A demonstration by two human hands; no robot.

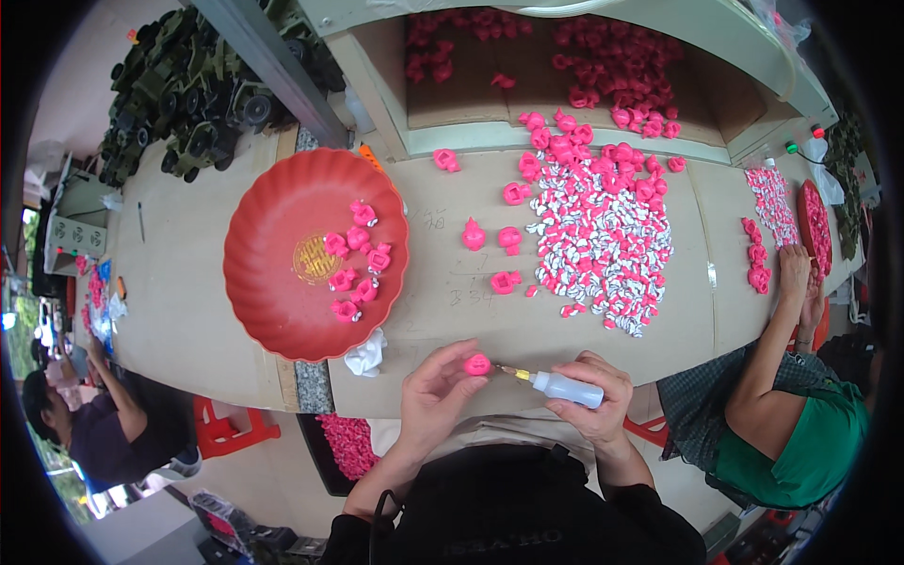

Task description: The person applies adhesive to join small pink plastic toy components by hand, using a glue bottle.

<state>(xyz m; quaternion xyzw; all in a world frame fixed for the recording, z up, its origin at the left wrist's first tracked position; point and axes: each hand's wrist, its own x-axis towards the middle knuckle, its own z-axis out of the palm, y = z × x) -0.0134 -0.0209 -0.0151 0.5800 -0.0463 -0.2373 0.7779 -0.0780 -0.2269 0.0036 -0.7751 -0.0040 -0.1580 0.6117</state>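
My left hand (435,391) holds a small pink plastic piece (477,364) between its fingertips, near the table's front edge. My right hand (591,395) grips a small white squeeze bottle (566,387) whose thin brass nozzle (511,372) points left, its tip almost at the pink piece. A red scalloped plate (273,282) to the left holds several finished pink pieces (355,259). Ahead lies a heap of small pink-and-white parts (603,240), with a few loose pink pieces (506,240) beside it.
A crumpled white cloth (365,357) lies by the plate. A wooden bin (565,75) at the back holds more pink pieces. Dark green toy vehicles (188,85) pile at the far left. Another person's hands (800,282) work at the right; a third person sits at the lower left.
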